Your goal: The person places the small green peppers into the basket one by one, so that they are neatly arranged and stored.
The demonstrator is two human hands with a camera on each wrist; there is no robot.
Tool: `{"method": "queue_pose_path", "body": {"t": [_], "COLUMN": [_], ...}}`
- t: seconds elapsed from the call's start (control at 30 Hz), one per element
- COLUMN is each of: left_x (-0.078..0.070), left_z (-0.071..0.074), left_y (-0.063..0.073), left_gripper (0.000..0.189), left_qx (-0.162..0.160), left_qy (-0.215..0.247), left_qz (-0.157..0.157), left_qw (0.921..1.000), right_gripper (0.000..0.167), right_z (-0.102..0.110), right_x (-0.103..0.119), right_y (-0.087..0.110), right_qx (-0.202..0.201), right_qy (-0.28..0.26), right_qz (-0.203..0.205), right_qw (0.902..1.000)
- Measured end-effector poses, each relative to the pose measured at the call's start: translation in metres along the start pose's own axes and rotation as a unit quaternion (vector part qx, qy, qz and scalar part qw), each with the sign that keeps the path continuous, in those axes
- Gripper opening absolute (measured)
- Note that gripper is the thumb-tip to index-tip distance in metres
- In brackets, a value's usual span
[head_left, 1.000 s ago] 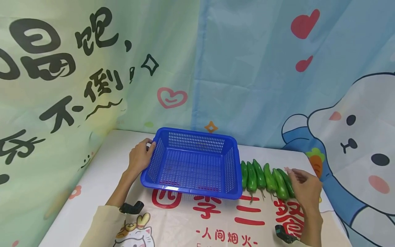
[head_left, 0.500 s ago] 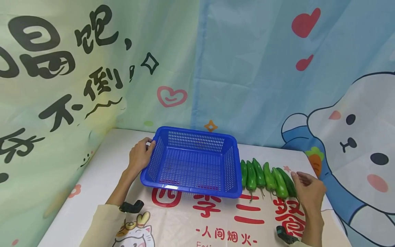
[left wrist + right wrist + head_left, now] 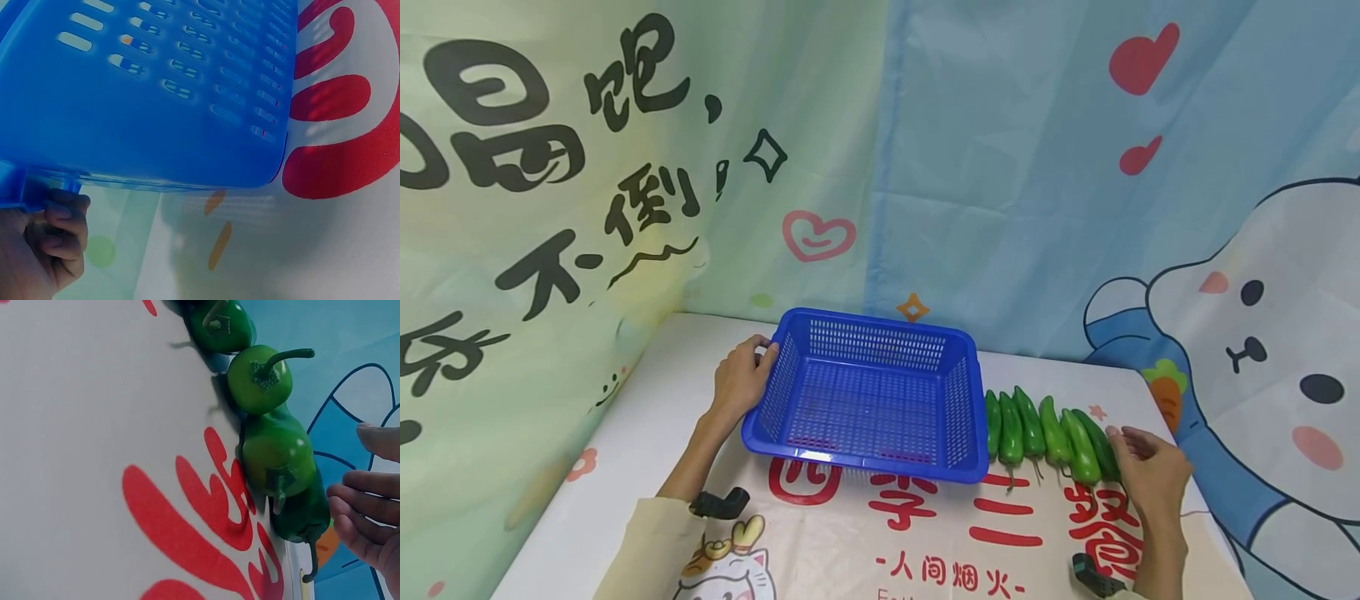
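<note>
My left hand (image 3: 742,381) grips the left rim of a blue plastic basket (image 3: 867,469). In the left wrist view, the curled fingers (image 3: 67,234) of that hand lie against the underside of the basket's rim, beside its slotted wall (image 3: 125,134). Nothing lies inside the basket. To its right, several green chili peppers stand side by side in a row, among them a light green pepper (image 3: 1056,437). My right hand (image 3: 1152,471) hovers just beside the dark green pepper (image 3: 1096,442) at the row's right end. Its fingers (image 3: 365,487) are loosely extended and hold nothing.
Everything rests on a white table (image 3: 658,392) covered by a printed mat (image 3: 835,542) with red characters. Behind it hangs a printed curtain (image 3: 1000,208). The leftmost pepper (image 3: 992,425) lies close against the basket's right side.
My right hand has shifted slightly right and toward me, away from the end pepper. The left hand, the basket and the peppers have kept their places.
</note>
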State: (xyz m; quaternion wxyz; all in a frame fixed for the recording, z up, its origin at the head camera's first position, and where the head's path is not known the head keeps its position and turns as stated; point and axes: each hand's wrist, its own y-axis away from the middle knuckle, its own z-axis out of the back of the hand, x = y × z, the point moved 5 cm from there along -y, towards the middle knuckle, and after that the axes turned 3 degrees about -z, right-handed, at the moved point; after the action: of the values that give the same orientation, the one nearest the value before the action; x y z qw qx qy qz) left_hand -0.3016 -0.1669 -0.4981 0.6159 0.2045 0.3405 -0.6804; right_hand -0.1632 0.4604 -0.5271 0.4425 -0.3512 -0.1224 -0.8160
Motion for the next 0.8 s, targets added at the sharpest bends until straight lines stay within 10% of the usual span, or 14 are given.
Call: {"method": "queue_pose_path", "body": {"t": [0.8], "left_x": [-0.001], "left_z": [0.000], "left_y": [0.001], "left_gripper": [0.040], "left_qx": [0.001], "left_qy": [-0.001], "left_qz": [0.004], "left_qw": [1.0000], "right_gripper": [0.068], "right_z": [-0.015], "right_x": [-0.020], "right_y": [-0.002], "right_qx": [0.064], "right_qy": [0.029], "right_qz": [-0.031], "right_qw": [0.9971]}}
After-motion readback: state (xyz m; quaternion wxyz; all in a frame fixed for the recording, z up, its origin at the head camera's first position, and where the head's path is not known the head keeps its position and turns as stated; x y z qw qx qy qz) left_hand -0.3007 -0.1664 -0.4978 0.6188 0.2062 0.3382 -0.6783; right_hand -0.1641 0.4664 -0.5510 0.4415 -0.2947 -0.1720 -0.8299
